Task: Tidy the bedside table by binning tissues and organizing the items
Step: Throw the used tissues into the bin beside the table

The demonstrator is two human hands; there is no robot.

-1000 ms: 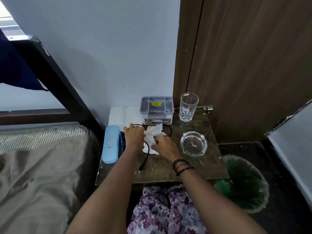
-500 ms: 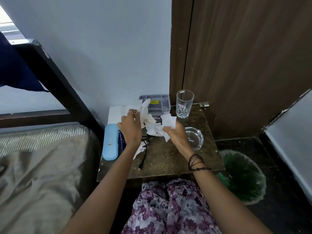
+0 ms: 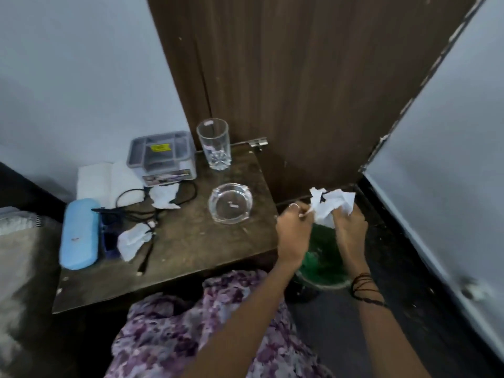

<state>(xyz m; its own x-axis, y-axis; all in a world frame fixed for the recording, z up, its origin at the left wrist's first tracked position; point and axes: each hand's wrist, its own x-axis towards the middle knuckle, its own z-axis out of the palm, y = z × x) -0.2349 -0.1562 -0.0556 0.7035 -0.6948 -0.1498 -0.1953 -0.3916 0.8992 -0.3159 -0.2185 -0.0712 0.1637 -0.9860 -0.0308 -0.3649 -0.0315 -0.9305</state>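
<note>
- both hands, left point(image 3: 293, 230) and right point(image 3: 350, 227), clutch a tissue wad point(image 3: 331, 207) over the green bin point(image 3: 324, 268)
- box point(image 3: 162, 156) has a yellow sticker, text too blurry to read

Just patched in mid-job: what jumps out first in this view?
Both hands, left hand and right hand, hold a crumpled white tissue wad above the green-lined bin, right of the bedside table. On the table, two more crumpled tissues lie among a tangled black cable, beside a light blue case.
</note>
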